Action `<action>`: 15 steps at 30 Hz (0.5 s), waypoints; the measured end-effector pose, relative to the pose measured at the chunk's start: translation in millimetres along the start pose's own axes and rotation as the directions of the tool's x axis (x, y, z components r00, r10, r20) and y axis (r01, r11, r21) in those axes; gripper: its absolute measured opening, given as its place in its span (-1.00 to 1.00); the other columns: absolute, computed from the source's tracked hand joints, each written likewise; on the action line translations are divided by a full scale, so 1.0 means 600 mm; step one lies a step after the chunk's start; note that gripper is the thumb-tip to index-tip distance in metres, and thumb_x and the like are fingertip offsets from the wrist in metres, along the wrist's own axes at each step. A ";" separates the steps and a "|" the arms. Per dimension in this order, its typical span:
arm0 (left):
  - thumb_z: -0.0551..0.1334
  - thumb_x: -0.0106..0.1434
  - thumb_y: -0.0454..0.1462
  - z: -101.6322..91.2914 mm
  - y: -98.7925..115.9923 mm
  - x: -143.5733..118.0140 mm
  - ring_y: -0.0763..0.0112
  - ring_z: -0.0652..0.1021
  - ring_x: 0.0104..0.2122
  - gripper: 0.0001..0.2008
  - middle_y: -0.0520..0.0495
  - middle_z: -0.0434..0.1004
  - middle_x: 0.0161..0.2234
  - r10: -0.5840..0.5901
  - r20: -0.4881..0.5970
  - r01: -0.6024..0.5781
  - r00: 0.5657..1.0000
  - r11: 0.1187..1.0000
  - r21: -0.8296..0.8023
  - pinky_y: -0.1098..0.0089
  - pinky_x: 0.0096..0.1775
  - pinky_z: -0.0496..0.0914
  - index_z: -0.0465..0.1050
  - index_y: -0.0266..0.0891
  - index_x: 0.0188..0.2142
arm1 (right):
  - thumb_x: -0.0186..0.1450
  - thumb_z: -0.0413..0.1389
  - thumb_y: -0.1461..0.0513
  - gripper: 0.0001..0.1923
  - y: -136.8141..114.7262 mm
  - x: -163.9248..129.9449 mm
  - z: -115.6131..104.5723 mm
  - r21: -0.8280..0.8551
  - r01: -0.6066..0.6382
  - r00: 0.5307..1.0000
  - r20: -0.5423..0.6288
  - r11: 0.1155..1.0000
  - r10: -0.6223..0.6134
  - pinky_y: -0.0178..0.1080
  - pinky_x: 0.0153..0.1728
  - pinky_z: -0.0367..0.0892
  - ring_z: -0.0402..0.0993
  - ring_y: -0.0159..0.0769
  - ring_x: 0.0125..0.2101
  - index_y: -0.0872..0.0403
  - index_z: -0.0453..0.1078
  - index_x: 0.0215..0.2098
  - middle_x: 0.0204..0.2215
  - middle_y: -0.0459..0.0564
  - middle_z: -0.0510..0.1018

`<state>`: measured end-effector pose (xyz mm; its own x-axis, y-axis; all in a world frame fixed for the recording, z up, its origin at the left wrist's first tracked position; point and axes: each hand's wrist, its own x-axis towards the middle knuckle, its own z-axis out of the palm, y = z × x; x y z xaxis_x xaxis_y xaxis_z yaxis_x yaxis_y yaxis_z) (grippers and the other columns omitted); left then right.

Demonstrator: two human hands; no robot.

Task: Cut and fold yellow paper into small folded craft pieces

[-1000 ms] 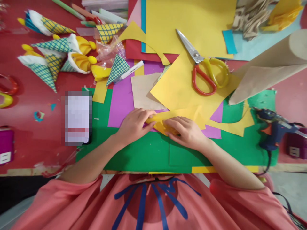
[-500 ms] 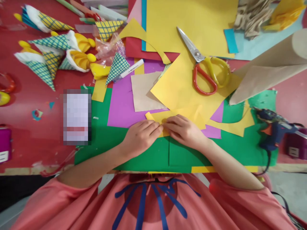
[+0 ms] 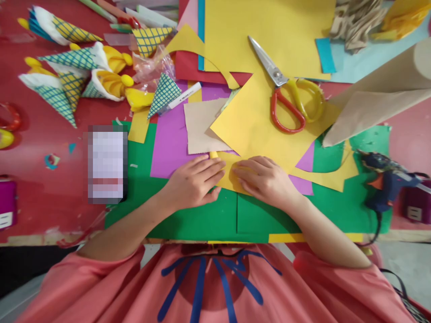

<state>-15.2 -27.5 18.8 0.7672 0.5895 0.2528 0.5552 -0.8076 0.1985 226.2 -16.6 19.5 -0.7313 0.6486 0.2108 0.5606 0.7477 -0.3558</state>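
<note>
From the head camera, both hands lie flat and close together on a small yellow paper piece (image 3: 228, 176). The left hand (image 3: 193, 181) presses its fingers on the left edge of the piece. The right hand (image 3: 266, 179) covers the right part, fingers spread a little and pointing at the left hand. The fingertips of the two hands nearly meet. Neither hand is closed around the paper; they only press down on it. The piece sits on a green sheet (image 3: 202, 215) that lies on the red bench (image 3: 43, 215).

Much of the yellow piece is hidden under the right hand, so its full shape is hard to tell. Just left of the left hand, a flat thing is blurred out and cannot be made out.

Just past the fingers lie a purple sheet (image 3: 168, 143), a tan paper (image 3: 200, 128) and a big yellow sheet (image 3: 249, 121). Farther past the right hand, scissors (image 3: 289, 96) rest on the yellow sheets. Well out to the right of the right hand is a blue glue gun (image 3: 387, 179). Far past the left hand lie checked paper cones (image 3: 63, 89).
</note>
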 end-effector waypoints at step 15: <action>0.12 0.28 -0.28 0.001 0.001 0.000 0.15 0.40 0.17 -0.59 -0.20 0.39 0.17 0.036 0.094 -0.030 0.995 0.997 -0.064 0.11 0.19 0.30 0.39 -0.30 0.11 | 0.40 -0.05 0.24 -0.72 0.000 0.001 0.007 0.062 0.006 1.000 -0.022 0.998 -0.005 -0.15 -0.29 0.43 0.48 -0.22 -0.29 0.16 0.48 -0.15 -0.22 0.14 0.58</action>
<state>-14.8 -28.1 18.2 0.8136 0.5562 0.1692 0.5100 -0.8226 0.2515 223.9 -16.9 15.7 -0.7255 0.6479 0.2322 0.5310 0.7415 -0.4102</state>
